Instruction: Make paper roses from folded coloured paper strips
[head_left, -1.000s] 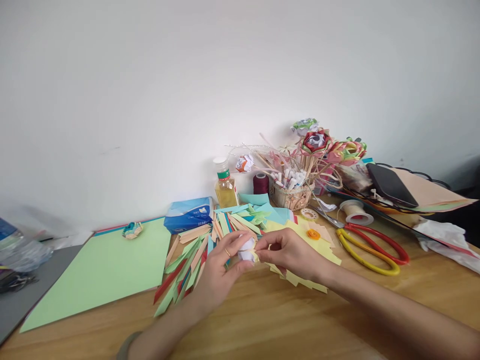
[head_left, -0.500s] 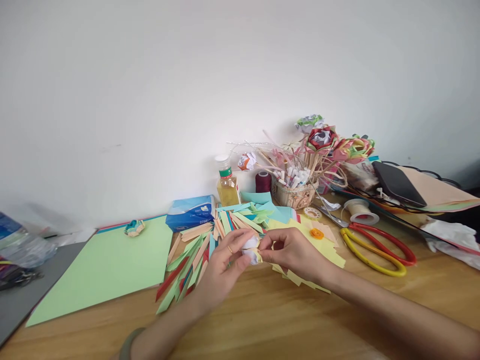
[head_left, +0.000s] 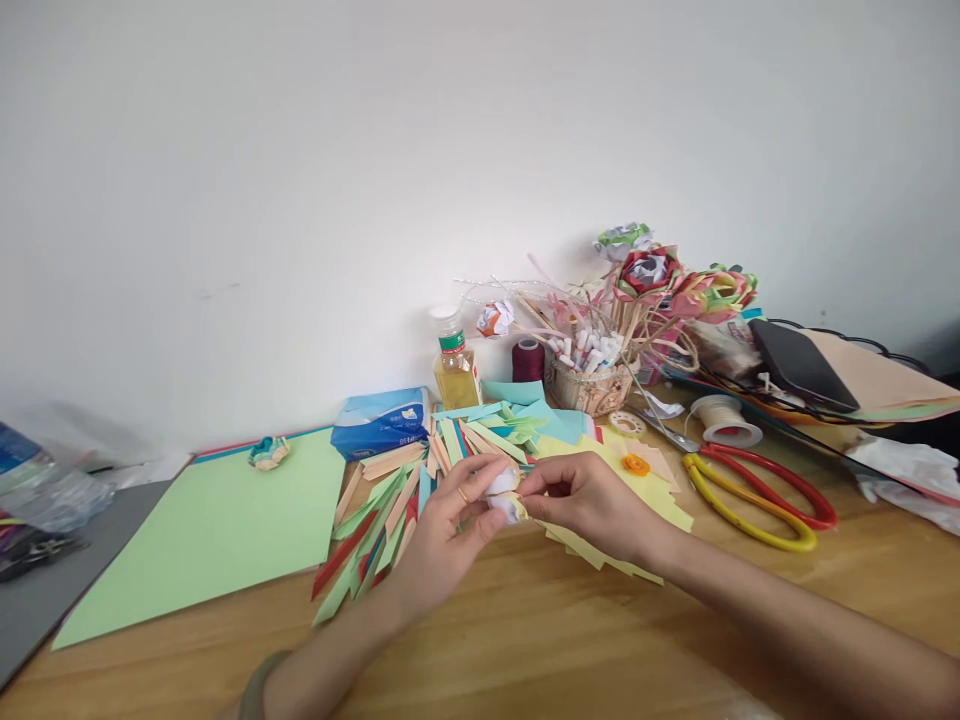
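My left hand (head_left: 454, 520) pinches a small white paper flower with yellow edges (head_left: 508, 507) between thumb and fingers. On the flower's right side, my right hand (head_left: 581, 500) grips its yellow edge with thumb and forefinger. Fingers cover part of the flower. Behind and left of my hands lies a fan of coloured paper strips (head_left: 375, 540). Under and beyond my right hand, yellow paper sheets (head_left: 664, 505) are spread, with an orange paper coil (head_left: 636, 465) on top.
Scissors (head_left: 757, 500) with red and yellow handles lie at right, near a thread spool (head_left: 726, 422). A basket (head_left: 592, 390) of paper flowers, an oil-coloured bottle (head_left: 456, 375) and a tissue pack (head_left: 381, 420) stand by the wall. Green paper (head_left: 210, 550) bears a small paper flower (head_left: 268, 453).
Both hands keep hold of the paper flower, with only slight finger movement. The view has shifted very slightly; nothing else has moved.
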